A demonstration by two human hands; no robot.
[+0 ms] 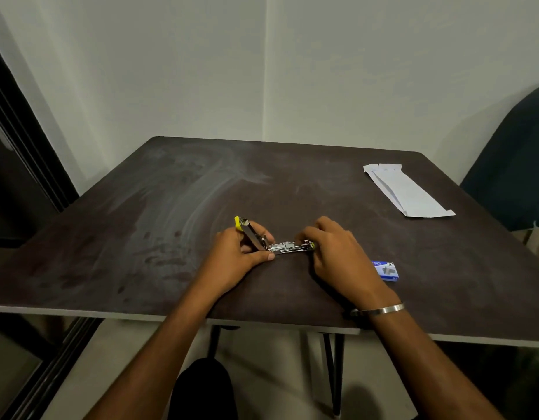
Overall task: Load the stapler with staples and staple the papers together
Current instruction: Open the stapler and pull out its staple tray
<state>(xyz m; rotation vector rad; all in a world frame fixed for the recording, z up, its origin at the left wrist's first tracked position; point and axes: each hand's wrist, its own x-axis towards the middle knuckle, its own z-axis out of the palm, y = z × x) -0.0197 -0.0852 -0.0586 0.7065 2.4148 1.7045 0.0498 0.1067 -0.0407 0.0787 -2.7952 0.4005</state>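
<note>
Both our hands grip the open stapler (272,242) above the dark table (186,207): our left hand (242,256) pinches its raised yellow-tipped top, our right hand (331,253) pinches the metal tray end. Folded papers (409,189) lie far right; the blue staple box (386,270) rests beside our right hand.

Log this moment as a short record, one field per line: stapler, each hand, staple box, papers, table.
stapler: hinged open, lid tilted up, metal channel exposed
left hand: grips the raised lid end
right hand: fingers pinch the channel's far end
staple box: blue, on the table beside the right hand, untouched
papers: long white stack at far right, unstapled
table: dark, smudged
</note>
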